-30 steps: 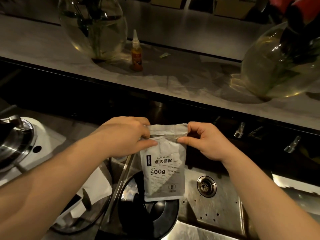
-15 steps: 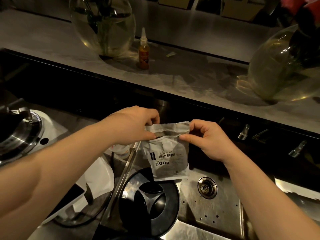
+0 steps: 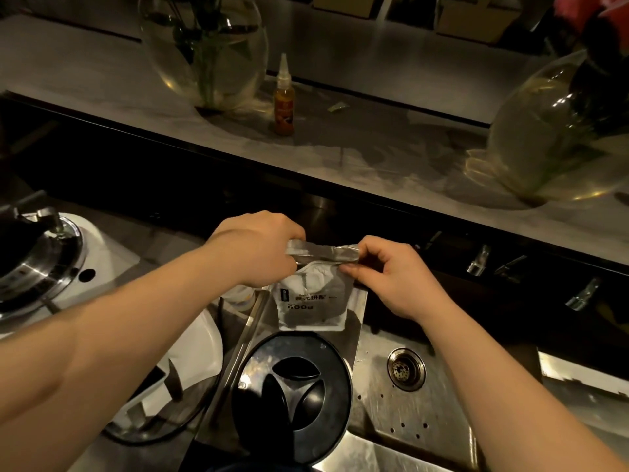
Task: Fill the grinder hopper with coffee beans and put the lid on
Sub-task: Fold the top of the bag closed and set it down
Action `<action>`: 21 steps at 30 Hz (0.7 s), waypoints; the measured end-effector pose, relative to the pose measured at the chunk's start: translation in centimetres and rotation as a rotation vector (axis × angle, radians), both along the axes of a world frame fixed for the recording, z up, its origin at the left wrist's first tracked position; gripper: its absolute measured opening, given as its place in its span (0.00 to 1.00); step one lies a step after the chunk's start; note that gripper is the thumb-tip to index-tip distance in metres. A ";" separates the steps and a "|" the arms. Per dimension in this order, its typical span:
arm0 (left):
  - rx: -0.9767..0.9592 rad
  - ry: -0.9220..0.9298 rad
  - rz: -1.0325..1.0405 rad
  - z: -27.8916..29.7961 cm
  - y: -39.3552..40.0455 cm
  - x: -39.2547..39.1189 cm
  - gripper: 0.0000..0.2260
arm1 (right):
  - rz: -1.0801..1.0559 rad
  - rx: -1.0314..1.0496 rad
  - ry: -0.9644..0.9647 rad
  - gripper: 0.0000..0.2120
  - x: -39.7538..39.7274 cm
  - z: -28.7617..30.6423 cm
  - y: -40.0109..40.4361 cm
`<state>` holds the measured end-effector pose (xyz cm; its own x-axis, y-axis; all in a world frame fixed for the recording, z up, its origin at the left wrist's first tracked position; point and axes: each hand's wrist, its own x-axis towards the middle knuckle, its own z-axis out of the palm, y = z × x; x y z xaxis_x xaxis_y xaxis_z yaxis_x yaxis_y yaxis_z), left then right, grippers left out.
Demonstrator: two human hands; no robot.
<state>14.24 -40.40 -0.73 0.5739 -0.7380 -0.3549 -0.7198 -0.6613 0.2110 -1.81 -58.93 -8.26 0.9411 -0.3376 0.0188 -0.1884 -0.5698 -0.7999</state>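
Both hands raised over the sink area, gripping the top of a grey coffee bag [image 3: 311, 298] marked 500g. Left hand [image 3: 258, 248] clenched around the bag's left top corner, fingers curled over the folded strip. Right hand [image 3: 388, 277] pinching the right top corner between thumb and forefinger, remaining fingers curled. Top strip of the bag folded flat between the two hands; cannot tell whether the seal is open. Bag hanging upright, label facing the camera, bottom edge just above the black round hopper [image 3: 294, 396] below. Hopper mouth uncovered, dark three-lobed insert visible inside, no beans discernible in it. Transparent lid [image 3: 163, 396] lying to the left of the hopper, beside a white machine body. Steel sink [image 3: 425, 413] with round drain [image 3: 405, 368] to the right of the hopper. Another white machine with a metal ring [image 3: 44, 264] at far left. On the raised grey desk [image 3: 357, 148] beyond: a small orange dropper bottle [image 3: 284, 107] between two large glass vases [image 3: 204, 46] holding stems in water, the second vase [image 3: 558, 131] at far right.
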 end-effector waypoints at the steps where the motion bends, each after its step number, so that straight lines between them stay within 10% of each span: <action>1: -0.011 0.015 0.024 -0.2 0.0 0.1 0.09 | 0.003 -0.001 -0.007 0.08 0.1 0.1 0.1; 14: -0.011 0.003 0.006 -1.7 1.0 0.7 0.02 | 0.004 0.019 0.069 0.08 0.4 -0.6 0.6; 21: -0.299 0.222 -0.100 -0.2 1.9 -0.2 0.27 | -0.099 0.123 0.054 0.06 0.4 -0.5 -0.9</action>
